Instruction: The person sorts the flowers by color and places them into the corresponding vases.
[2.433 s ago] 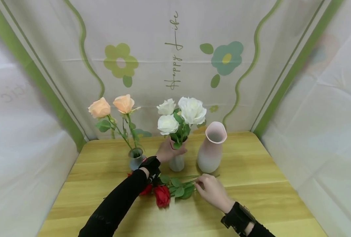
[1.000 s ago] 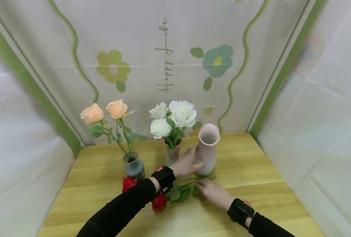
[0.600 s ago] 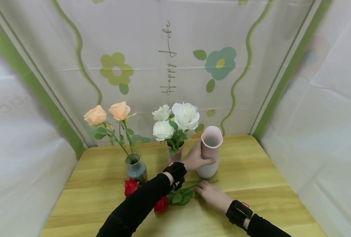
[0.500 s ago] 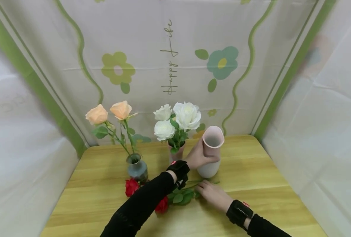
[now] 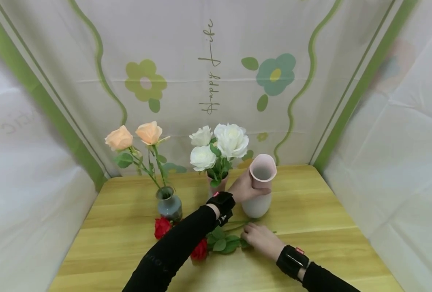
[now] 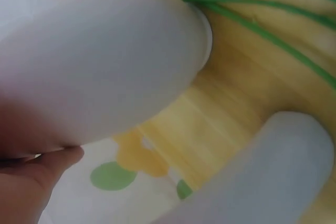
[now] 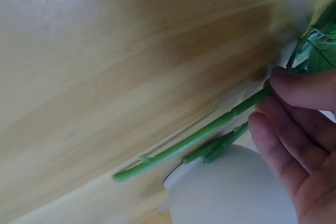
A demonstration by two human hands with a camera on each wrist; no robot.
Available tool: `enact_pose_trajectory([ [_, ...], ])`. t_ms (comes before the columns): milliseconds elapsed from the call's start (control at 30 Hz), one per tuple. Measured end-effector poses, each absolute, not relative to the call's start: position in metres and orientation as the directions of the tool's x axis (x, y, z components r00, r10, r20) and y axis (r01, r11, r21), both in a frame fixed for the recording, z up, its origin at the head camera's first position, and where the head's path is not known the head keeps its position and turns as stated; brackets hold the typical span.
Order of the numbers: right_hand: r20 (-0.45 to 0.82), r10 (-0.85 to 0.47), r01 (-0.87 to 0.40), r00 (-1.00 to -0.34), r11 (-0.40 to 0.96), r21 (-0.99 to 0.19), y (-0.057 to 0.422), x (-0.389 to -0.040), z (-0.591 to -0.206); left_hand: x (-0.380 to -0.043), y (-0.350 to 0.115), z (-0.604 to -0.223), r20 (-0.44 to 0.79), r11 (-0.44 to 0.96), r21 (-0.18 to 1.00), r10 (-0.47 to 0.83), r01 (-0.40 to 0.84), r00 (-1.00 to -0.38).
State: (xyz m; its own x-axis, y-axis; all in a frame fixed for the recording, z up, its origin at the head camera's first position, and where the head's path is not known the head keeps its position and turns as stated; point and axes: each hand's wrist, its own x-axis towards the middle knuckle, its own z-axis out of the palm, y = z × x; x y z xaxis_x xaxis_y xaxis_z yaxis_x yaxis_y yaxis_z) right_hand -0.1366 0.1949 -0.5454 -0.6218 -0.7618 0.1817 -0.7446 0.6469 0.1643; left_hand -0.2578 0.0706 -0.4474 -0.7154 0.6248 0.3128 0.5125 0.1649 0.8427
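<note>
My left hand (image 5: pixel 246 188) grips the neck of a tall pink-and-white vase (image 5: pixel 256 206), which stands upright with nothing in its mouth. In the left wrist view the vase's pale body (image 6: pixel 110 51) fills the upper left. Red roses (image 5: pixel 199 250) lie on the table in front, partly hidden under my left forearm. Their leaves (image 5: pixel 221 242) and stems point right. With thumb and fingers, my right hand (image 5: pixel 264 240) pinches one green rose stem (image 7: pixel 178 148). Other stem ends (image 7: pixel 207 150) lie beside the vase base in the right wrist view.
Left of the tall vase, white roses (image 5: pixel 230 140) stand in a slim pink vase (image 5: pixel 216 187). Further left a small blue-grey vase (image 5: pixel 170 207) holds two peach roses (image 5: pixel 149 132). A printed cloth (image 5: pixel 187 48) hangs behind the wooden table (image 5: pixel 318 243).
My left hand has left the white roses' vase and moved right onto the tall vase. My right hand stays at the stems; one stem end has swung slightly toward me.
</note>
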Motion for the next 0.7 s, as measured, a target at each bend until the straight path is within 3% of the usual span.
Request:
enact_pose_trajectory([
  [333,0.164,-0.807,-0.775,-0.567,0.591,0.223,0.204,-0.134,-0.532,-0.261,0.064,-0.450,0.343,0.096,0.834,0.680,0.543,-0.648],
  [700,0.243,-0.847,-0.796,-0.473,0.529,0.295,0.234,-0.132,-0.507,-0.258,0.059,-0.451,0.301,0.129,0.847,0.685,0.516,-0.664],
])
